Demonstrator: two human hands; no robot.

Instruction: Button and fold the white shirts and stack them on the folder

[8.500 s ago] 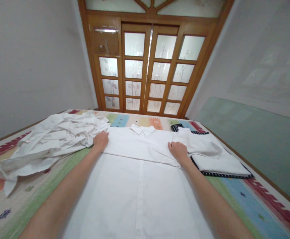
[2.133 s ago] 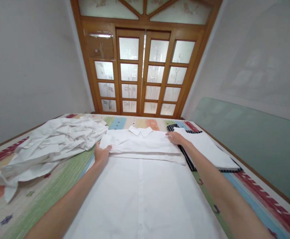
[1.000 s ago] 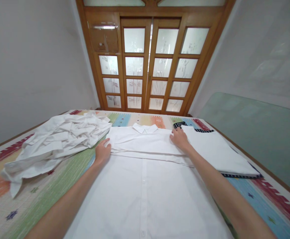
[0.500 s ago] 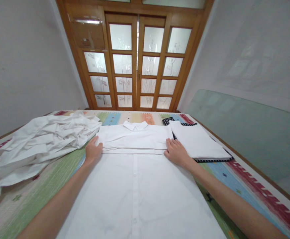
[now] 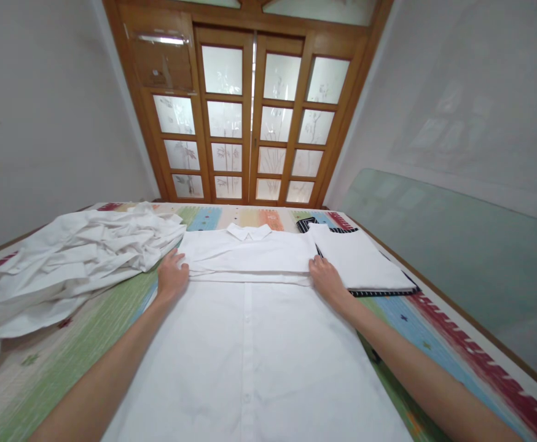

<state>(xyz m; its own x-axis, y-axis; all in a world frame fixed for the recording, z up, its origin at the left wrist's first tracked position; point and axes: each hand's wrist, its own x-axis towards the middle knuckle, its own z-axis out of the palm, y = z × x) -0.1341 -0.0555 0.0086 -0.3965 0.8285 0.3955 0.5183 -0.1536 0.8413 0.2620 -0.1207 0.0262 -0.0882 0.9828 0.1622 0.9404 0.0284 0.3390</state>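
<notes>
A white button-up shirt lies flat in front of me, collar at the far end and button strip running down the middle. Its sleeves appear folded across the upper part in a horizontal band. At the band's left edge, my left hand is closed on the cloth, thumb toward the shirt. My right hand grips the right edge of the same band with curled fingers. Just beyond the right hand lies a folded white garment, with black-and-white striped cloth showing from under it.
A crumpled heap of white cloth spreads over the left side. Everything lies on a colourful striped cover with a raised pale green panel along the right. Wooden doors with glass panes stand beyond the far end.
My right hand's fingers have curled in at the shirt's edge, where they lay flatter before. My left hand stays at its edge. The view has shifted slightly.
</notes>
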